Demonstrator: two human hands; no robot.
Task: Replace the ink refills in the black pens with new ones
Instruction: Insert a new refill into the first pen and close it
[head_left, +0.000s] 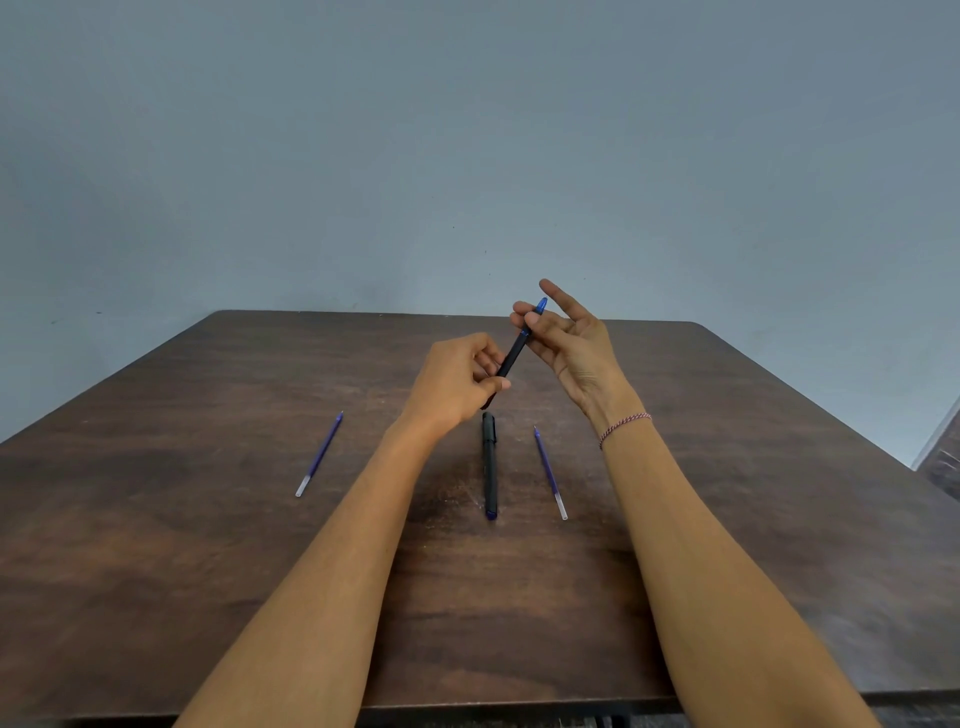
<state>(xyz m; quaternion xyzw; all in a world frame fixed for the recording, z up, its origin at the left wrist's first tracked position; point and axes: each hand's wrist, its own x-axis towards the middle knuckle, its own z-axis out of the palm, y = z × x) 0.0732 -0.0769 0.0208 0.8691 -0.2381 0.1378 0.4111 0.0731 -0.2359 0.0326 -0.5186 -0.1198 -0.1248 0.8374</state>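
Raised above the dark wood-grain worktop (208, 519), I see a slim held black pen (511, 358), tilted. The left grip (452, 379) curls round and hides its lower end; the right grip (566, 338) pinches its blue top. Below, a second black pen (490, 467) lies between 2 thin blue cylinders: the left refill (319, 454) and the right refill (550, 473).

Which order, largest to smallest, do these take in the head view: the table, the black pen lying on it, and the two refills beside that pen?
1. table
2. black pen, thicker and slightly longer than either refill
3. left refill and right refill: they look alike in length and thickness, so I do not rank them.
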